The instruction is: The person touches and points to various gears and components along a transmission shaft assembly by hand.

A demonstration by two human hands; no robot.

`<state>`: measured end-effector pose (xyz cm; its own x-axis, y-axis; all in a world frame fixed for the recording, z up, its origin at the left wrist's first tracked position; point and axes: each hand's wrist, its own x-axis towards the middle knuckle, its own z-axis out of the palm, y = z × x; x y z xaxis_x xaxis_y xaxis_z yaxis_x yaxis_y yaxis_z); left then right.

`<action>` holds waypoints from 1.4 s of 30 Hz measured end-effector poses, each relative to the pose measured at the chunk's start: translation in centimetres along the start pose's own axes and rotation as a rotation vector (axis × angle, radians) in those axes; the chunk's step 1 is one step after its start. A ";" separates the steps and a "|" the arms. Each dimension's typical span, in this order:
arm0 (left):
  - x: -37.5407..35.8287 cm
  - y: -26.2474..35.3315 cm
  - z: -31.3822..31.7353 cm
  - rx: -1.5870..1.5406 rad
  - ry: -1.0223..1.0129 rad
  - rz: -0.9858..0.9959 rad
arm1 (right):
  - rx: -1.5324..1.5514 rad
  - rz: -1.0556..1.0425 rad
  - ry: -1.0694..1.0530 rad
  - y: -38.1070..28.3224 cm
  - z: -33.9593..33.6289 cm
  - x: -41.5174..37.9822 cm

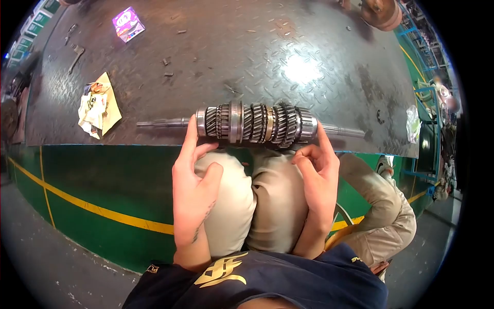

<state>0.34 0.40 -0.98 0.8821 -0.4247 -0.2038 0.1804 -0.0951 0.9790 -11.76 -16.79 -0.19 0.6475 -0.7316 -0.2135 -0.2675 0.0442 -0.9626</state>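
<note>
A gear shaft point(235, 122) lies sideways along the near edge of the metal table, carrying several helical gears and rings, with a thin splined end sticking out on each side. My left hand point(194, 190) has its index finger stretched up against the left end of the gear stack, thumb apart from it. At the right end of the stack, the extended index finger of my right hand point(320, 177) touches the last ring, while the other fingers are partly curled. Neither hand is wrapped round the shaft. Its underside is hidden.
On the steel table point(206, 62) lie a crumpled paper wrapper point(98, 107), a purple box point(128, 24), a wrench point(76, 58) and small metal bits. A large round metal part point(382, 13) stands at the far right, a plastic bag point(413, 123) at the right edge. Another person's leg point(386, 211) is close on my right.
</note>
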 end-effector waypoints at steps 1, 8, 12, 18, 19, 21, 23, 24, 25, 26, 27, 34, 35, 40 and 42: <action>0.0 0.0 -0.1 0.010 -0.005 -0.015 | -0.002 -0.005 0.002 0.0 0.0 0.0; -0.1 0.7 0.1 -0.012 -0.011 -0.102 | -0.014 -0.019 0.004 0.3 -0.1 0.1; -0.2 0.9 0.0 -0.008 -0.014 -0.125 | 0.002 -0.007 0.010 0.2 0.0 0.0; 0.1 0.1 0.1 -0.041 -0.005 -0.032 | 0.051 0.015 -0.013 0.0 0.1 -0.1; 0.1 0.2 0.2 -0.031 0.002 -0.039 | 0.066 0.013 -0.012 0.2 0.1 -0.1; 0.2 0.1 0.2 -0.020 0.003 -0.030 | 0.087 -0.001 -0.001 0.5 0.1 -0.2; 0.2 0.1 0.2 -0.001 0.001 -0.032 | 0.085 -0.021 0.006 -0.1 0.1 -0.4; 0.2 0.1 0.2 0.021 0.010 -0.035 | 0.086 -0.023 0.012 -0.2 0.0 -0.4; 0.2 0.1 0.2 0.023 0.005 -0.032 | 0.088 -0.025 0.018 -0.3 0.0 -0.4; 0.2 0.1 0.2 0.025 0.009 -0.034 | 0.090 -0.025 0.024 -0.4 0.0 -0.4; 0.2 0.1 0.3 0.026 0.012 -0.035 | 0.069 -0.025 0.018 -0.6 -0.1 -0.4; 0.2 0.2 0.3 0.040 0.001 -0.019 | 0.061 -0.044 -0.010 0.0 -0.4 -0.4; 0.2 0.2 0.3 0.046 0.004 -0.019 | 0.062 -0.052 -0.024 0.2 -0.4 -0.3; 0.2 0.3 0.6 0.046 0.013 -0.033 | 0.046 -0.058 -0.052 -0.2 -0.4 -0.4; 0.2 0.2 0.6 0.073 0.012 -0.018 | 0.065 -0.061 -0.062 -0.2 -0.5 -0.4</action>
<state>0.29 -0.23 -0.83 0.8842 -0.4118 -0.2207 0.1643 -0.1681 0.9720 -12.35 -16.82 0.16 0.7047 -0.6907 -0.1620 -0.1803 0.0465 -0.9825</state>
